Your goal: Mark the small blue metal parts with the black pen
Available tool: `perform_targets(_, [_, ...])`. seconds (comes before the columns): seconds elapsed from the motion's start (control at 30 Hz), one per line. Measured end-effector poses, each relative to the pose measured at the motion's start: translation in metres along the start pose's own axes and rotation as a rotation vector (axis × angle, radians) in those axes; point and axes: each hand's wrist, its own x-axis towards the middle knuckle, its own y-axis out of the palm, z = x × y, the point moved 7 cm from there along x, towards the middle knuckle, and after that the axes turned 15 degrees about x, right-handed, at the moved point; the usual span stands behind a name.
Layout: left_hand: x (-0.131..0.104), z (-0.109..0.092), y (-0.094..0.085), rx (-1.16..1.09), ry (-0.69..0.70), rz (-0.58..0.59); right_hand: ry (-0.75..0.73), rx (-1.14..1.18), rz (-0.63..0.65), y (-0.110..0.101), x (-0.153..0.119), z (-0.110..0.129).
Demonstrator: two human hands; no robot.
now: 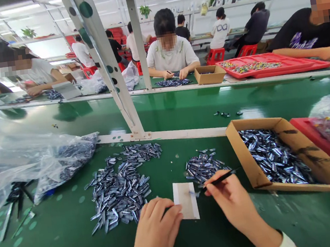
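Observation:
My right hand [231, 198] pinches a black pen-like tool [221, 178], its tip pointing left over a small pale card [185, 201] on the green work surface. A small bluish piece [194, 193] is at that tip, blurred. Beside the card's left edge is my left hand [159, 229], fingers curled, thumb and forefinger near each other; what they hold, if anything, is too small to tell. A large pile of dark bluish clear pieces [121, 192] spreads to the left, and a smaller pile [203, 165] lies just behind the card.
An open cardboard box [258, 176] of similar pieces stands at right, by a red tray [325, 139]. Clear plastic bags [64, 165] lie at left. A white post [117, 85] rises behind the piles. Several people sit across the green belt [181, 105].

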Motion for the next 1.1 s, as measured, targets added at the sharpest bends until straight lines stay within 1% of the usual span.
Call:
perform_targets(0.03, [-0.008,0.008,-0.007,0.045,-0.025,-0.051,-0.042,0.018,-0.100,-0.009,0.003,0.005])
perform_targets(0.1, [-0.028,0.028,-0.020,0.158,-0.102,-0.129,-0.100,0.053,-0.226,-0.021,0.006,0.012])
perform_targets(0.13, [-0.037,0.038,-0.023,0.204,-0.139,-0.132,-0.112,0.068,-0.247,-0.024,0.007,0.014])
perform_targets(0.2, [-0.053,0.054,-0.027,0.259,-0.145,-0.099,-0.105,0.090,-0.237,-0.024,0.008,0.014])
perform_targets(0.27, [-0.061,0.059,-0.025,0.275,-0.048,-0.030,-0.072,0.094,-0.191,-0.019,0.007,0.011])
perform_targets(0.33, [-0.063,0.053,-0.024,0.309,0.098,0.009,-0.036,0.086,-0.147,-0.013,0.004,0.006])
perform_targets(0.4, [-0.058,0.042,-0.026,0.358,0.205,-0.016,-0.009,0.082,-0.112,-0.009,0.001,0.003])
perform_targets(0.43, [-0.053,0.035,-0.028,0.370,0.229,-0.040,0.008,0.087,-0.085,-0.006,0.000,0.001])
perform_targets(0.47, [-0.047,0.029,-0.029,0.365,0.225,-0.064,0.035,0.096,-0.042,-0.002,0.000,0.000])
perform_targets(0.53, [-0.031,0.016,-0.027,0.312,0.198,-0.073,0.124,0.104,0.101,0.009,-0.003,-0.003])
perform_targets(0.57, [-0.023,0.008,-0.023,0.288,0.196,-0.064,0.174,0.092,0.182,0.016,-0.005,-0.004])
perform_targets(0.6, [-0.015,-0.001,-0.017,0.266,0.206,-0.031,0.216,0.068,0.250,0.021,-0.007,-0.006])
perform_targets(0.63, [-0.008,-0.008,-0.011,0.244,0.201,-0.017,0.243,0.036,0.294,0.024,-0.009,-0.007])
perform_targets(0.67, [-0.001,-0.014,-0.003,0.210,0.202,0.022,0.254,0.003,0.318,0.025,-0.011,-0.008])
perform_targets(0.73, [0.009,-0.021,0.011,0.137,0.179,0.104,0.254,-0.048,0.334,0.025,-0.012,-0.009])
perform_targets(0.77, [0.012,-0.022,0.017,0.090,0.159,0.139,0.254,-0.061,0.341,0.025,-0.013,-0.010])
perform_targets(0.83, [0.015,-0.020,0.023,-0.021,0.097,0.169,0.256,-0.081,0.359,0.025,-0.013,-0.012])
perform_targets(0.97, [0.012,-0.009,0.023,-0.193,-0.045,0.141,0.253,-0.115,0.373,0.027,-0.013,-0.011])
perform_targets(1.1, [0.011,-0.006,0.024,-0.264,-0.089,0.161,0.252,-0.133,0.363,0.026,-0.011,-0.011])
